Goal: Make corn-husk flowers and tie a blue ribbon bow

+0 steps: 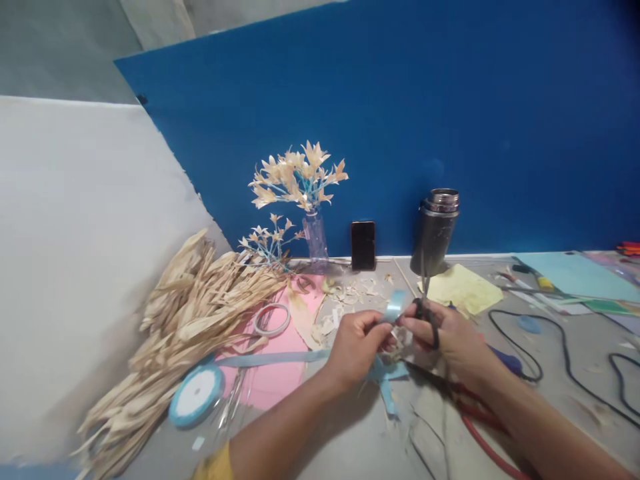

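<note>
Between my two hands a light blue ribbon point(395, 307) stands up in a loop. My left hand point(357, 343) pinches it, and a strip runs left from there to the ribbon spool point(199, 393). My right hand point(443, 330) has black-handled scissors point(425, 283) hooked on its fingers, blades pointing up, while its fingertips meet the ribbon beside my left fingers. Ribbon tails hang below the hands. What lies between the fingertips is partly hidden.
Dried corn husks point(200, 313) lie left, beside pink paper point(270, 380) and a tape roll point(271, 319). Behind stand husk flowers point(300, 177) in a clear bottle point(315, 240), a phone point(363, 245) and a dark flask point(435, 233). Yellow paper point(457, 288) and a black cable point(565, 347) lie right.
</note>
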Demonstrator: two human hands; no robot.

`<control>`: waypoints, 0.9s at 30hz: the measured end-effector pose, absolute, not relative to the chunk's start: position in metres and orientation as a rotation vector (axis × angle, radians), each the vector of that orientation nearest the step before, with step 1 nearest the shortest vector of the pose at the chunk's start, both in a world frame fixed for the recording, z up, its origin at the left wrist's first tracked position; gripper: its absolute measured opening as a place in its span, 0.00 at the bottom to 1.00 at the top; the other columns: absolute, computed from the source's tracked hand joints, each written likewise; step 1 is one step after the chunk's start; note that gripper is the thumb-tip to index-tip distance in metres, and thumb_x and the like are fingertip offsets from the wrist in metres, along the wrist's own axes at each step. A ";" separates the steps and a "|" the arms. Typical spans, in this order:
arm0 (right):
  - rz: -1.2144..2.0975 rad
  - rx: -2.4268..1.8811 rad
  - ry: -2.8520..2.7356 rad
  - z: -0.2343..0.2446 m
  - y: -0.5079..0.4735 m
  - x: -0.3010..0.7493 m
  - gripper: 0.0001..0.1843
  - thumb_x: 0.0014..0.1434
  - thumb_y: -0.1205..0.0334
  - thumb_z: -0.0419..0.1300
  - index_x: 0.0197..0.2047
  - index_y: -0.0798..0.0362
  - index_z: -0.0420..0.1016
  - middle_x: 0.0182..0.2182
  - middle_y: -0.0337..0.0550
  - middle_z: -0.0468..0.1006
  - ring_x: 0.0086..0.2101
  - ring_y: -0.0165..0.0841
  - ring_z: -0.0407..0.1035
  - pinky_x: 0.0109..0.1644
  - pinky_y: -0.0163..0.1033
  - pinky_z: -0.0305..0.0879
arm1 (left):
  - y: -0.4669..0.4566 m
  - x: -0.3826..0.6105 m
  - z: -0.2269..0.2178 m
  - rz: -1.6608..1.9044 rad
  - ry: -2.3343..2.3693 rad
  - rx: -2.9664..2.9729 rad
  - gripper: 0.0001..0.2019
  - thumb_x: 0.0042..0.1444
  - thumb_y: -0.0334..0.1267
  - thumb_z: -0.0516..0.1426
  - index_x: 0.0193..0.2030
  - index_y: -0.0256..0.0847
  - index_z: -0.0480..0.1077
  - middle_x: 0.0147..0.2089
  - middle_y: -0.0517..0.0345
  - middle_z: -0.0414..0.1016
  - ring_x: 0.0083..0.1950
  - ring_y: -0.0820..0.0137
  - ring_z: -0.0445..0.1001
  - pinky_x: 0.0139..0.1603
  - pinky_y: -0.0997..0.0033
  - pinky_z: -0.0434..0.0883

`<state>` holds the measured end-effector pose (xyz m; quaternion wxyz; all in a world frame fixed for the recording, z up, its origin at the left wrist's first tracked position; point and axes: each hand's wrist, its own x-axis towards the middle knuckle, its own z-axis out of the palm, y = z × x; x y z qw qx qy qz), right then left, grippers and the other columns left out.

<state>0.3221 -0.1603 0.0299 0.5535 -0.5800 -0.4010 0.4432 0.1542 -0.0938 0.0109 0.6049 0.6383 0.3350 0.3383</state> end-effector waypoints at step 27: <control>1.661 -0.979 -0.714 0.006 -0.159 0.319 0.14 0.45 0.62 0.74 0.31 0.55 0.73 0.20 0.29 0.62 0.18 0.19 0.44 0.23 0.30 0.40 | -0.096 0.130 -0.002 1.160 0.590 2.608 0.11 0.52 0.25 0.63 0.34 0.47 0.82 0.70 0.50 0.62 0.73 0.47 0.52 0.68 0.41 0.56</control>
